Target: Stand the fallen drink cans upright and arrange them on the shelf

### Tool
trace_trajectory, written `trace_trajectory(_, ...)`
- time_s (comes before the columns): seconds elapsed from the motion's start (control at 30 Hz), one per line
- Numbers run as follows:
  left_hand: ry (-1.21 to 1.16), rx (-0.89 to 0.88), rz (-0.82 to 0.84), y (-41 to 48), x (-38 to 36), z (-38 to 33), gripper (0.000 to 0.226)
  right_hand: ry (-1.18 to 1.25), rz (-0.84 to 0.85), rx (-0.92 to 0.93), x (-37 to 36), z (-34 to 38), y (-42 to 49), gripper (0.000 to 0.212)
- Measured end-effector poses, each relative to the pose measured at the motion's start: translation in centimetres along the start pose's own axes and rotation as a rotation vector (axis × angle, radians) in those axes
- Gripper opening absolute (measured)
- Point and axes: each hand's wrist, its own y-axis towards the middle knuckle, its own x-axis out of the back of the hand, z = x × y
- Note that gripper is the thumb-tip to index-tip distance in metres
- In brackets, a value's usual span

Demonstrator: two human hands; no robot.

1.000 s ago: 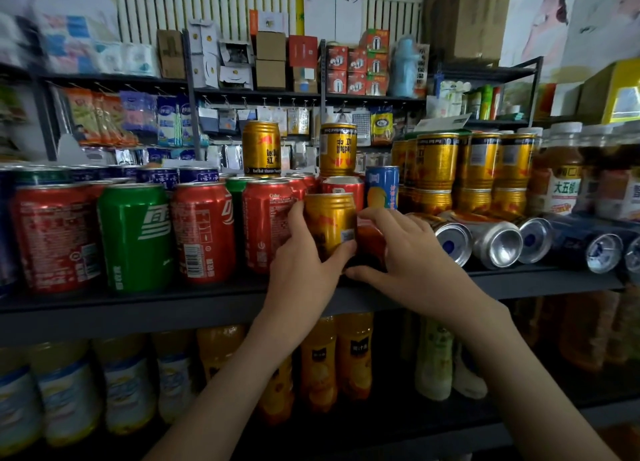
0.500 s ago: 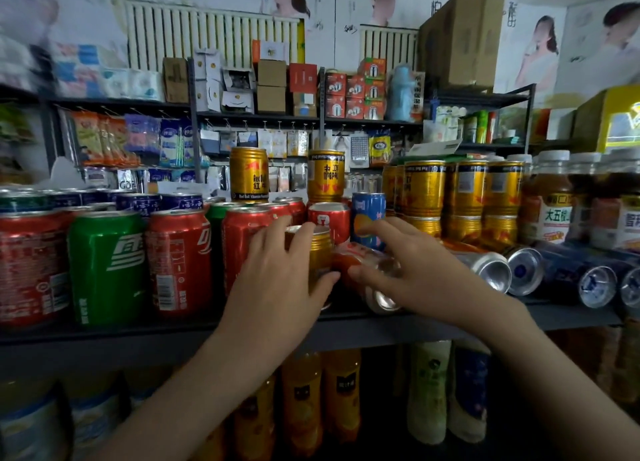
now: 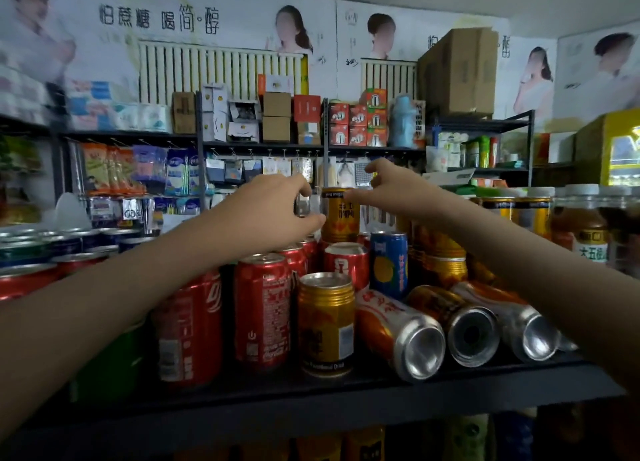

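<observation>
Both hands are now being held up at the back of the shelf (image 3: 311, 403), whereas half a second ago they were being kept low at its front edge, the left on the front gold can and the right on the orange can. The left hand (image 3: 273, 208) is being held just left of the stacked gold can (image 3: 341, 218) with its fingers (image 3: 304, 189) being curled forward. Whether anything is being gripped cannot be told, since the hand is blurred and a greyish shape is being half hidden inside its curl. The right hand (image 3: 394, 192) is being held just right of the same can. Its fingers (image 3: 375, 166) are being kept wide, one tip is being held right at the can's top rim, and nothing is being held.

The stacked gold can is being carried upright on the tops of the rear cans. The front gold can (image 3: 325, 322) is being left standing near the shelf's front edge, free of both hands, between the red cans (image 3: 263, 308) and the orange can (image 3: 398, 332). The orange can is being left on its side with its base being turned outward. Two more fallen cans (image 3: 464, 325) are being left lying just to its right. A blue can (image 3: 388, 263) is being kept upright behind them.
</observation>
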Motion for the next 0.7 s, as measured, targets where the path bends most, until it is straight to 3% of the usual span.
trace_trajectory(0.23,0.071,-0.022,0.082,2.6,-1.5,1.1,0.045,0.075,0.128,-0.179,-2.3,0.9,4.1,0.099)
trace_trajectory(0.3,0.085,-0.036,0.105,3.2,-1.7,1.3,0.043,0.04,0.145,-0.22,-2.8,0.8,4.8,0.088)
trace_trajectory(0.43,0.084,-0.04,0.121,4.0,-1.8,1.6,0.044,0.159,0.227,-0.248,-3.2,0.1,6.4,0.042)
trace_trajectory(0.6,0.163,-0.105,0.048,4.1,-3.0,1.1,0.054,0.319,0.177,-0.168,-1.4,0.2,6.4,0.039)
trace_trajectory(0.7,-0.128,0.037,0.113,4.9,-2.3,0.5,0.059,0.628,0.122,-0.141,0.3,0.6,5.4,0.039)
